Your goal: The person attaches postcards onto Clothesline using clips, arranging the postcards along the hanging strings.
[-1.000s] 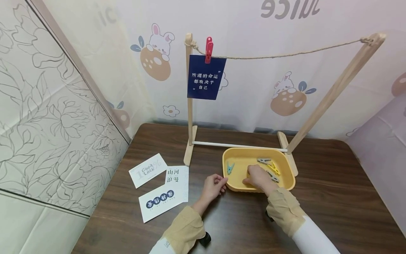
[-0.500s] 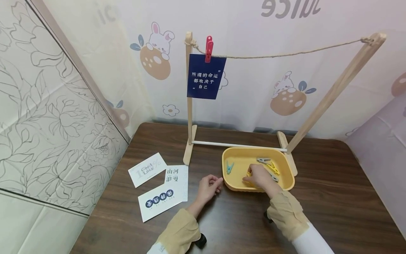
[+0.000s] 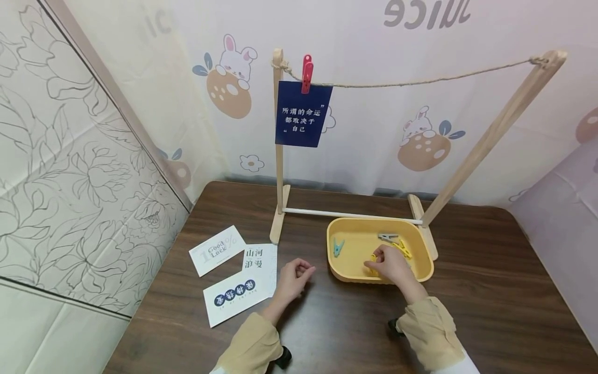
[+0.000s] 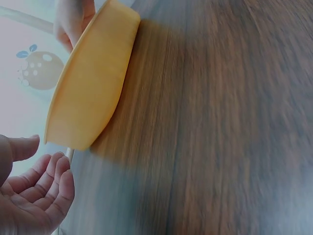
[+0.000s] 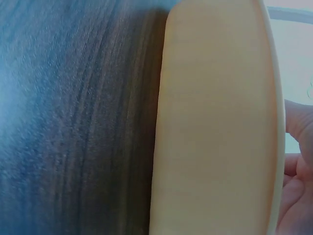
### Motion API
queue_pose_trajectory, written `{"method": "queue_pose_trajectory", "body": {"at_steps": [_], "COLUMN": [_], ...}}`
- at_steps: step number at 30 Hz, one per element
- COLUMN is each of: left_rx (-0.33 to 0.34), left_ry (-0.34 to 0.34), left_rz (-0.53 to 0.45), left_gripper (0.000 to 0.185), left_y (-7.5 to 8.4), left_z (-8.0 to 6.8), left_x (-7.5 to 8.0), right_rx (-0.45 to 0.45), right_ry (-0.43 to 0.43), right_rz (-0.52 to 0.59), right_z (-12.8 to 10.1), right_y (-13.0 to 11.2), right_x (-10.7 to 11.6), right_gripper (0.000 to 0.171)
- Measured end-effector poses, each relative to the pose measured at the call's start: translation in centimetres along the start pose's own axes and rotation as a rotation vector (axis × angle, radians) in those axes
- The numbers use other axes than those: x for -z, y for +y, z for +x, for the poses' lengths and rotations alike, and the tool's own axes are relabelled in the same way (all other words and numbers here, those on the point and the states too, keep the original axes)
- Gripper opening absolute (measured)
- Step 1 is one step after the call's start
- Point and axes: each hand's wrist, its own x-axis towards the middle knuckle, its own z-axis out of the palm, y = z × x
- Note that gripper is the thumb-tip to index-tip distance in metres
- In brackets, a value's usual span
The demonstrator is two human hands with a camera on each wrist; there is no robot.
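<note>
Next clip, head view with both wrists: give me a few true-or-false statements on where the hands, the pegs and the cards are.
1. The right hand is over the yellow tray, pinching a yellow peg. True.
2. The left hand rests inside the tray. False: it is above the table, left of the tray, holding nothing.
3. A red peg pins the dark blue card to the string. True.
4. Three cards hang on the string. False: only one hangs; three white cards lie on the table.
5. A blue peg lies in the tray. True.

Craft booth – bunny-print backdrop (image 3: 420,140), wooden table (image 3: 490,291)
</note>
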Motion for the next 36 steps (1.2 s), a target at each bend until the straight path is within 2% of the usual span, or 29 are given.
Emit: {"method": "queue_pose_trajectory", "body": {"at_steps": [8,16,21,25,32,36], "left_rx": [-0.040,-0.088,-0.058,-0.033,-0.014,0.020], "left_ry": [-0.009,0.023,0.025,0.027,0.044,0.045], "left_rz": [0.045,0.162,0.212,0.288,0.431,0.507], "left_gripper": [0.011,0.015,0.023,0.028,0.036,0.040], "left_y": [-0.9,-1.5,-2.2,-2.9,-3.7,-3.8], "left_z": [-0.5,-0.8,-1.3,-1.6,-2.1,-2.3], "left_x": [1.6,3.5,5.1,6.3,8.0,9.1], "right_rx": [0.001,0.037,0.036,0.026,0.060,0.086], "right_ry": [0.114,0.293,0.347,0.381,0.465,0.497], "right_rz": [0.071,0.152,0.196,0.252,0.324,0.342], "right_z": [-1.1,-1.8,-2.3,-2.8,-3.2,-3.3], "right_y": [0.6,0.8,0.9,0.9,0.8,0.9], "right_x": [-0.3,-1.3,-1.7,-2.0,-2.5,-2.6], "right_gripper": [0.034,0.033,0.035,0.036,0.030,0.029]}}
